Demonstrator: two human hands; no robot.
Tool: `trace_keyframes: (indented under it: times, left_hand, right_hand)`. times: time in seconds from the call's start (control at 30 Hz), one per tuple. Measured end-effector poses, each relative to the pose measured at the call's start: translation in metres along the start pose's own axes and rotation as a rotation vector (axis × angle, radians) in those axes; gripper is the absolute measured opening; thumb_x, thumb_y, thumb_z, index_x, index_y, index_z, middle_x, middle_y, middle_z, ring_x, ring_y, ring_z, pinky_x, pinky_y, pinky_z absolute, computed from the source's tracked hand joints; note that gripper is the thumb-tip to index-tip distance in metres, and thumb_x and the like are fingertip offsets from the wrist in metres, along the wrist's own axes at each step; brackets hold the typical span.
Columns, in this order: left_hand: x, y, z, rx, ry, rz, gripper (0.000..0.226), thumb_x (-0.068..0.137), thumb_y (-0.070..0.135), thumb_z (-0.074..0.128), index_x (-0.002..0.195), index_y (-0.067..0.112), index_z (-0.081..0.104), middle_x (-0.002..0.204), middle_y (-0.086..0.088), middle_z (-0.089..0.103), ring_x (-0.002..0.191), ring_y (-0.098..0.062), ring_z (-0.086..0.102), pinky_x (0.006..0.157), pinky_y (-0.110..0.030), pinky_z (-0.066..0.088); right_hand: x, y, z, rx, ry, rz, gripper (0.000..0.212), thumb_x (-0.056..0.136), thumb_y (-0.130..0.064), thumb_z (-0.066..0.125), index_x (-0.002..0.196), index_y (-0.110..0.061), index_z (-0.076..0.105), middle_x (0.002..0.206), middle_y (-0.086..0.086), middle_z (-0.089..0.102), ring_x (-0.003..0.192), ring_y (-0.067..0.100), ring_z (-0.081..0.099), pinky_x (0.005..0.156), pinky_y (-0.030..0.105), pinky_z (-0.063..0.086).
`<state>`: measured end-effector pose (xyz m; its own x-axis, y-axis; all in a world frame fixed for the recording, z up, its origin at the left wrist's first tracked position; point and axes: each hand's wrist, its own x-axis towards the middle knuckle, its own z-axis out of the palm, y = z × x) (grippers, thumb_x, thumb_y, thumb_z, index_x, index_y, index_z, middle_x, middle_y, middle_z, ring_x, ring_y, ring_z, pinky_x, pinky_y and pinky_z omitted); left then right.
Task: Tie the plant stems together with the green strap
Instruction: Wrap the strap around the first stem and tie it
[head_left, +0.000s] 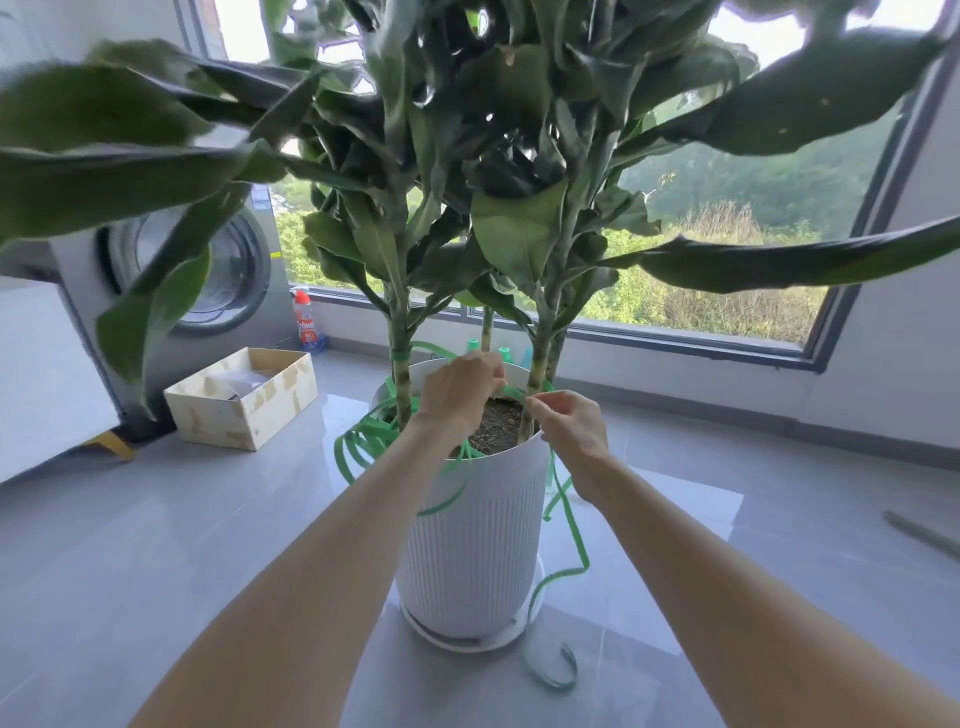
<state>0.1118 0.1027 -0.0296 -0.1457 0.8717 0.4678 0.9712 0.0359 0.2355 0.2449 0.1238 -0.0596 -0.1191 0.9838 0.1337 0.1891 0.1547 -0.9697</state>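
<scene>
A tall leafy plant grows from a white ribbed pot (475, 545) on the floor. Its left stem (400, 374) has the green strap (569, 525) wrapped round it near the top of the pot. My left hand (460, 387) grips the strap above the soil, between the stems. My right hand (569, 426) pinches the strap right beside the right stem (537, 374). A thin third stem (487, 327) stands behind. Loose coils of strap hang over the pot's left rim, and a long tail trails down the right side to the floor.
An open cardboard box (244, 397) sits on the grey tiled floor to the left, in front of a washing machine (202, 270). A red-capped bottle (304, 322) stands by the window sill. Large leaves hang overhead on all sides. A white cabinet (47, 379) is at far left.
</scene>
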Motion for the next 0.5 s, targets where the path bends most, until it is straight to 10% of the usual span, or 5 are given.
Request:
trace_keyframes:
  times: [0.23,0.5]
  left_hand:
    - [0.006,-0.006,0.014,-0.113,0.065,-0.078,0.012,0.093,0.024,0.056,0.097,0.015,0.063,0.097,0.001,0.066,0.077,-0.011,0.053,0.066,-0.023,0.036]
    - [0.020,-0.004,0.015,-0.188,0.198,-0.136,0.011,0.093,0.024,0.055,0.095,0.016,0.062,0.095,0.003,0.066,0.078,-0.010,0.055,0.064,-0.021,0.039]
  right_hand:
    - [0.021,-0.002,0.006,0.122,0.180,0.068,0.018,0.094,-0.026,0.053,0.103,-0.011,0.050,0.106,0.008,0.058,0.093,0.020,0.054,0.076,0.032,0.044]
    - [0.035,-0.019,0.004,0.201,-0.197,0.162,0.037,0.105,-0.028,0.020,0.123,-0.002,0.039,0.124,0.024,0.055,0.096,0.025,0.056,0.065,0.025,0.037]
